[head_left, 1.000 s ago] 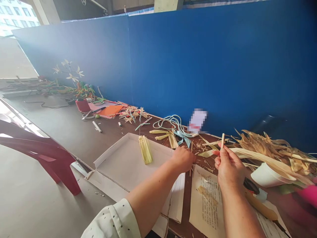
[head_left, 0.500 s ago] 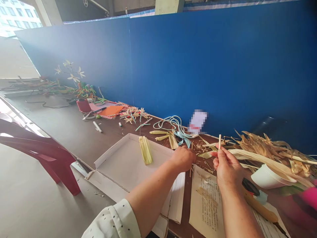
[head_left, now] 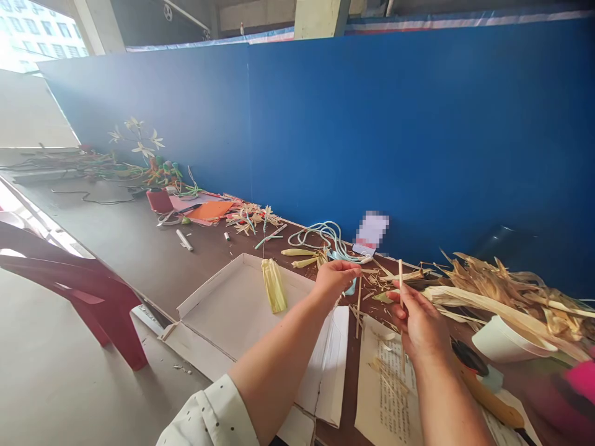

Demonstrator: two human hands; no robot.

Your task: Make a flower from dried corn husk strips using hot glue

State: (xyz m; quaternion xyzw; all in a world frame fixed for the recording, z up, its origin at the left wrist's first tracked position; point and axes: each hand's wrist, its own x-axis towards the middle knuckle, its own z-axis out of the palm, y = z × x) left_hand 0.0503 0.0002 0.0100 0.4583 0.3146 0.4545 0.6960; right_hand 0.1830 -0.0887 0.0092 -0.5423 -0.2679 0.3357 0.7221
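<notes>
My right hand (head_left: 421,319) is closed around a thin pale stick (head_left: 400,272), held nearly upright. The stick's lower end shows below the fingers, over the printed paper (head_left: 385,396). My left hand (head_left: 337,277) is pinched with its fingertips pointing right. A short pale strip (head_left: 370,271) shows at those fingertips; whether it is held I cannot tell. Under the left forearm lies an open white cardboard box lid (head_left: 223,303) with a yellow-green piece of corn husk (head_left: 274,288) on it. Two rolled husk pieces (head_left: 300,253) and light blue cord (head_left: 320,230) lie just beyond the left hand.
Dry corn husks (head_left: 502,279) and a white cup (head_left: 506,339) are at the right. A wooden-handled tool (head_left: 499,402) lies by my right forearm. Orange paper (head_left: 211,210) and a red spool (head_left: 158,201) lie farther left. A blue panel (head_left: 372,124) stands behind the table.
My left hand has risen slightly and moved left, going from a curled fist to a pinch. The stick in my right hand has shifted left, with more of its length showing.
</notes>
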